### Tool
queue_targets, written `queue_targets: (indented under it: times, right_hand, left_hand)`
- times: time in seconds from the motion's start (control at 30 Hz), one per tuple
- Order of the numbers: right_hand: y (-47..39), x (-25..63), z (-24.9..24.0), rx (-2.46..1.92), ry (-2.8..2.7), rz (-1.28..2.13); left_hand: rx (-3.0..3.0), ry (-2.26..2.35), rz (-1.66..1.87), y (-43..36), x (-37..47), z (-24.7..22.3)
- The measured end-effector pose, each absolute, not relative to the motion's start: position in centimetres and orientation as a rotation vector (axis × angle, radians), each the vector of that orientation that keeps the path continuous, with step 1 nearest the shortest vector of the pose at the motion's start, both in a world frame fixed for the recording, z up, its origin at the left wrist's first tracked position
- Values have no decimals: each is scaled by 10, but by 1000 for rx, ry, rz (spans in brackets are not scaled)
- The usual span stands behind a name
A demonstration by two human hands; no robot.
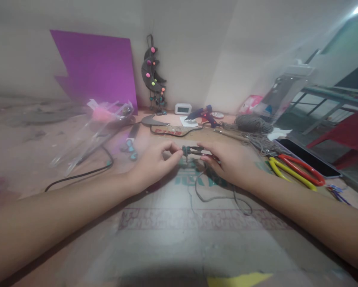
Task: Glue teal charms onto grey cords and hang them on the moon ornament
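Observation:
My left hand [164,161] pinches a small dark teal piece [185,151] between thumb and fingertips, near the middle of the view. From the right, my right hand [223,159] holds small pliers or scissors [201,151] with dark jaws that reach to the teal piece. Whether the jaws touch or grip it is too small to tell. A grey cord [216,197] loops on the work surface below my right hand.
Scissors with red and yellow handles [301,171], a phone [309,157] and grey yarn [253,124] lie at right. A glue gun [207,114] and white clock [183,108] stand behind. Plastic bags [92,135] and a black cable [77,175] lie at left.

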State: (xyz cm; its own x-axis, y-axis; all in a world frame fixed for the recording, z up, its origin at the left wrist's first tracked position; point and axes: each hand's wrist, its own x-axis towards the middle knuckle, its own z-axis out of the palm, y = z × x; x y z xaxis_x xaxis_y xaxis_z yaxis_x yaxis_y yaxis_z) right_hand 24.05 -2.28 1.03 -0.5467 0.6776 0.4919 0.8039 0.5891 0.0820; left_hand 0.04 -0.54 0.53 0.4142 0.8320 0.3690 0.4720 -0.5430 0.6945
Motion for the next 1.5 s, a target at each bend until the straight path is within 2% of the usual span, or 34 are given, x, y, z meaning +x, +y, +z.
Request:
queue_targets:
  times: [0.93, 1.5]
  right_hand:
    - [-25, 237, 15, -1167, -2478, -349]
    - [-23, 238, 12, -1040, -2484, -531]
  left_hand:
    - [2179, 1049, 874, -7, -1, 4]
    - [2155, 1043, 876, -7, 0, 4]
